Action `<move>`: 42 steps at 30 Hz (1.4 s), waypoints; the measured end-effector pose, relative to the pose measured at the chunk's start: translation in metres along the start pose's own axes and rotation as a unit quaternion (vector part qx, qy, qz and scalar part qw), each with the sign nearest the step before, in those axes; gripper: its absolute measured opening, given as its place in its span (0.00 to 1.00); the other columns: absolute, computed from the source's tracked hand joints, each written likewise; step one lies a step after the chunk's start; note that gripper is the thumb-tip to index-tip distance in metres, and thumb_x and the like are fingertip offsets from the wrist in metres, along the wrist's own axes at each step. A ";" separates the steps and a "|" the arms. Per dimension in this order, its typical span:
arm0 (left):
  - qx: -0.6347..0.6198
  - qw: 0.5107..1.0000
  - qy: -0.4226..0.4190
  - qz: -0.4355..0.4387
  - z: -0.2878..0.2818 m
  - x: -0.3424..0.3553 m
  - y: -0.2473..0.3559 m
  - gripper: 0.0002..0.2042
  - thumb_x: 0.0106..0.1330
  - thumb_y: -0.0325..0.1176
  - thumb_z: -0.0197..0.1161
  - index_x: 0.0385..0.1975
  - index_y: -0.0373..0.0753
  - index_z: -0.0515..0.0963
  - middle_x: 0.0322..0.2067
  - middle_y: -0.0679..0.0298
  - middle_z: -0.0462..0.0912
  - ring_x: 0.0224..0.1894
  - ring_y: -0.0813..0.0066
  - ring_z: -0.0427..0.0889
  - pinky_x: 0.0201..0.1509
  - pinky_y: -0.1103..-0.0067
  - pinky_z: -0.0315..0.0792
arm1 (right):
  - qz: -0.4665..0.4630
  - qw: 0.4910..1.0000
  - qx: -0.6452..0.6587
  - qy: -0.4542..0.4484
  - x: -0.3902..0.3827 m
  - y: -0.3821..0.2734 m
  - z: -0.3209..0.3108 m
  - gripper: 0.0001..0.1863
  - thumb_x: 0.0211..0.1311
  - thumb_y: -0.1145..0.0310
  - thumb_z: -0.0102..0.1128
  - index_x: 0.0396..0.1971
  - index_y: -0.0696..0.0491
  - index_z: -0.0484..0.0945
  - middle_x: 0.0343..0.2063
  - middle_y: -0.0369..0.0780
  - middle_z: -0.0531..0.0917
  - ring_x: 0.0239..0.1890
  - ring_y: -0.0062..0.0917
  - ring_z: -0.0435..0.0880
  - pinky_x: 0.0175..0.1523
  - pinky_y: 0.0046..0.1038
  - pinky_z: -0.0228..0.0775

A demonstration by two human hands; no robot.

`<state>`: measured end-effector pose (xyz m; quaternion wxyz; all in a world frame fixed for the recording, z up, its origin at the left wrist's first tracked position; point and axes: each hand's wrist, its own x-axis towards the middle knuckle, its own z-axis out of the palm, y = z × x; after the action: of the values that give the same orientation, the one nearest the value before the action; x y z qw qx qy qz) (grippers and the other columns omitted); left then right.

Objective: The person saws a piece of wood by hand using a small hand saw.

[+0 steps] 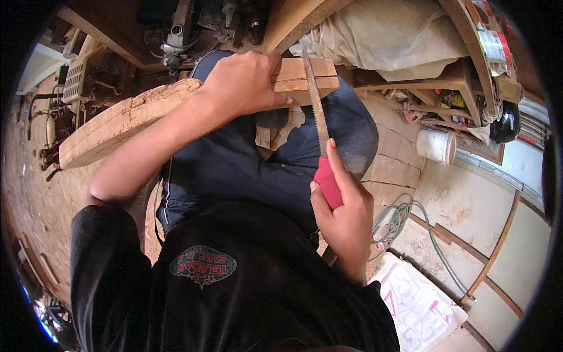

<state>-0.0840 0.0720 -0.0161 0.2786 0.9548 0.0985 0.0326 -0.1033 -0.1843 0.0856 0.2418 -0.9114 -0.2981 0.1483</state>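
Observation:
A thick wooden plank (132, 117) with a rough, cracked upper edge lies across my thighs, slanting from the left up to the right. Over its right part my left hand (243, 79) is closed, thumb on the near side and fingers hidden behind. My right hand (346, 205) grips the red handle of a hand saw (316, 108), index finger stretched along the handle. The toothed, rust-marked blade points away from me and crosses the plank near its right end, at a dark cut line. How deep the blade sits cannot be made out.
Power tools (176, 41) stand on a shelf beyond my knees. Plastic sheeting (381, 38) covers something at the far right, above a wooden frame. A white bucket (436, 146), a coiled green hose (396, 220) and a lettered white sheet (416, 305) are on my right.

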 end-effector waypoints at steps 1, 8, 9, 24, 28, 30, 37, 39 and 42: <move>0.006 1.000 0.004 0.006 0.002 -0.001 0.001 0.31 0.55 0.60 0.77 0.41 0.37 0.78 0.31 0.47 0.87 0.39 0.43 0.89 0.42 0.56 0.82 | -0.020 1.000 -0.004 0.009 0.003 0.004 0.003 0.36 0.62 0.75 0.66 0.73 0.51 0.71 0.52 0.56 0.85 0.50 0.51 0.87 0.53 0.43 0.80; 0.043 0.999 -0.012 0.025 0.015 -0.002 0.007 0.30 0.57 0.58 0.77 0.42 0.37 0.76 0.30 0.48 0.87 0.37 0.46 0.89 0.40 0.58 0.83 | -0.035 0.999 -0.016 0.016 0.039 0.008 0.013 0.37 0.61 0.74 0.67 0.73 0.51 0.70 0.46 0.56 0.87 0.43 0.55 0.86 0.48 0.48 0.78; 0.044 0.999 -0.011 0.022 0.014 -0.002 0.006 0.30 0.57 0.58 0.77 0.42 0.37 0.76 0.30 0.48 0.87 0.37 0.46 0.89 0.40 0.58 0.83 | -0.022 1.000 -0.016 0.006 0.036 0.007 0.011 0.37 0.61 0.74 0.67 0.73 0.50 0.70 0.47 0.57 0.86 0.44 0.55 0.87 0.49 0.48 0.79; 0.077 0.994 0.044 0.059 0.026 -0.006 0.012 0.30 0.58 0.58 0.76 0.42 0.37 0.75 0.27 0.51 0.87 0.34 0.49 0.90 0.35 0.61 0.84 | -0.017 1.000 -0.003 0.016 0.031 0.013 0.007 0.37 0.62 0.74 0.65 0.74 0.50 0.70 0.56 0.55 0.84 0.52 0.54 0.85 0.56 0.46 0.79; 0.077 0.996 -0.016 0.035 0.019 -0.002 0.013 0.29 0.58 0.58 0.77 0.41 0.36 0.76 0.28 0.51 0.87 0.34 0.49 0.90 0.36 0.61 0.84 | -0.001 1.000 0.012 0.009 0.009 0.010 -0.003 0.35 0.61 0.74 0.68 0.72 0.49 0.73 0.55 0.56 0.85 0.54 0.49 0.88 0.58 0.38 0.79; 0.056 0.998 -0.016 0.030 0.017 -0.001 0.008 0.30 0.58 0.59 0.76 0.40 0.36 0.76 0.28 0.49 0.87 0.34 0.48 0.90 0.37 0.60 0.84 | 0.056 0.997 0.038 -0.046 -0.008 0.009 -0.015 0.35 0.62 0.75 0.67 0.71 0.51 0.73 0.54 0.58 0.85 0.53 0.48 0.89 0.57 0.37 0.79; 0.061 0.998 -0.016 0.024 0.016 -0.001 0.008 0.30 0.58 0.61 0.74 0.40 0.37 0.77 0.28 0.46 0.87 0.35 0.45 0.90 0.38 0.59 0.84 | 0.023 0.999 0.009 -0.035 -0.042 0.010 -0.013 0.33 0.63 0.76 0.65 0.71 0.55 0.74 0.54 0.58 0.85 0.54 0.48 0.89 0.57 0.37 0.79; 0.071 0.997 0.012 0.024 0.017 0.000 0.007 0.30 0.57 0.62 0.75 0.39 0.38 0.77 0.28 0.46 0.87 0.35 0.45 0.89 0.38 0.58 0.84 | 0.020 1.000 -0.006 -0.013 -0.032 0.017 -0.003 0.35 0.63 0.75 0.66 0.73 0.50 0.72 0.49 0.56 0.86 0.48 0.49 0.89 0.53 0.41 0.80; 0.071 0.997 0.013 0.041 0.020 -0.005 0.011 0.30 0.57 0.62 0.75 0.39 0.38 0.77 0.27 0.45 0.86 0.34 0.44 0.89 0.37 0.57 0.83 | -0.004 1.000 -0.014 0.019 -0.011 0.029 0.011 0.38 0.62 0.73 0.66 0.74 0.46 0.70 0.45 0.54 0.87 0.43 0.50 0.88 0.48 0.45 0.80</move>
<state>-0.0851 0.0514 -0.0266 0.2074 0.9748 0.0655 0.0497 -0.1029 -0.2079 0.0622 0.2349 -0.9162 -0.2993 0.1258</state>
